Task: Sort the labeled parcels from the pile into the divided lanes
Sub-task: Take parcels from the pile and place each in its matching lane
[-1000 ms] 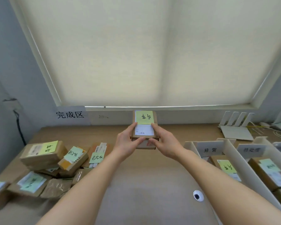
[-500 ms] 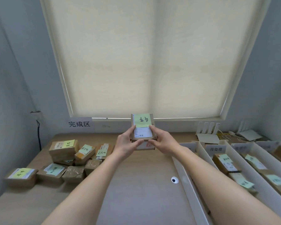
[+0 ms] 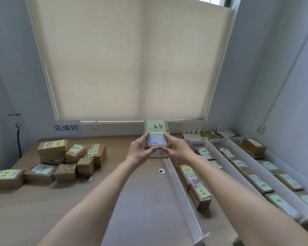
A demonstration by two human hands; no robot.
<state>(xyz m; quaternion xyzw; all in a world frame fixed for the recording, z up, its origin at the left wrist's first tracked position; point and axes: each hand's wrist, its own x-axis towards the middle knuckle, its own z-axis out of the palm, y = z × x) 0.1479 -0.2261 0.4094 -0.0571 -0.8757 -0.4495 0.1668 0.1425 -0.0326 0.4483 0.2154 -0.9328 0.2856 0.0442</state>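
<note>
Above the table's far middle: I see both hands holding one small brown parcel (image 3: 156, 134) up, face toward the camera, green note on top, white label under it.
Left hand (image 3: 140, 151): fingers and thumb curled round the parcel's left edge, thumb along the bottom corner.
Right hand (image 3: 176, 150): fingers curled round the right edge, thumb under the lower corner; grip mirrors the left.
Parcel position: raised clear of the table (image 3: 140, 201), in front of the window sill, just left of the first white divider (image 3: 183, 196).
Change in hands: I note the same two-handed hold as half a second ago; parcel sits at much the same height against the sill.
Change in view: camera has swung right and up since a second ago; more blind (image 3: 132, 59) and the right wall now show, and a strip of window above the blind.
Pile (image 3: 60, 160): brown parcels with green notes on the left of the table, under the wall sign (image 3: 66, 127); none has shifted.
Lanes (image 3: 238, 167): more of them visible now than before, parcels lying in rows between white dividers, small white tags standing at the far ends.
Table mark: small round black-and-white spot (image 3: 161, 171) near the first divider, below the hands.
</note>
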